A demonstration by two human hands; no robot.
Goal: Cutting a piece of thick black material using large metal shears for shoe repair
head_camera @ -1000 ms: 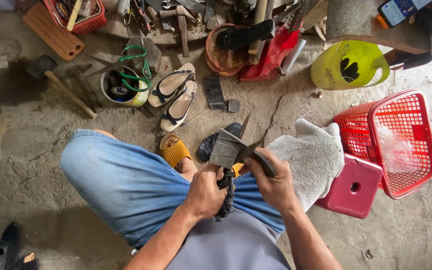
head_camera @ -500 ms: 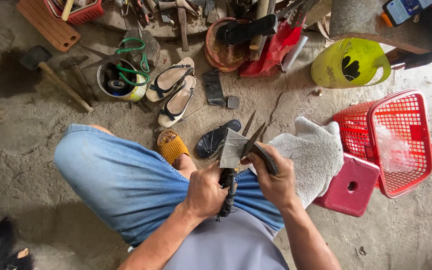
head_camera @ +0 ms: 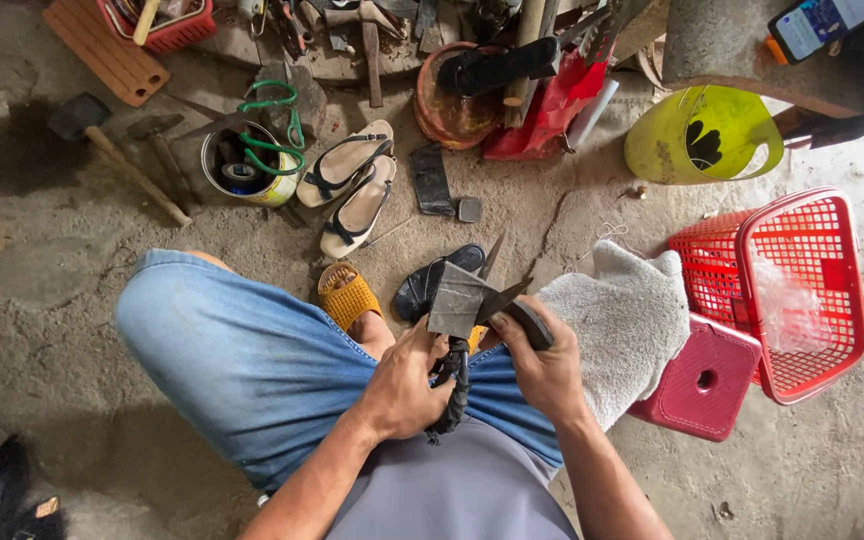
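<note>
Rough concrete floor (head_camera: 42, 330) is bare at 9 o'clock and crowded at 12. Left hand (head_camera: 402, 385) grips a dark strap (head_camera: 455, 390); right hand (head_camera: 544, 368) grips a knife (head_camera: 512, 305) beside a grey leather piece (head_camera: 455, 300), above the knees

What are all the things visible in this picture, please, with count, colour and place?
grey piece: one, dark grey, left hand, centre
knife: one, dark, right hand
towel: one, white, right knee
basket: one, red, right
stool: one, red, beside basket
container: one, yellow-green, upper right
sandals: pair, beige, upper centre
tin can: one, holding green-handled scissors
hammer: one, wooden handle, upper left
board: one, orange, top left
slipper: one, yellow, on foot
left hand: grips strap
right hand: fingers around knife
</note>
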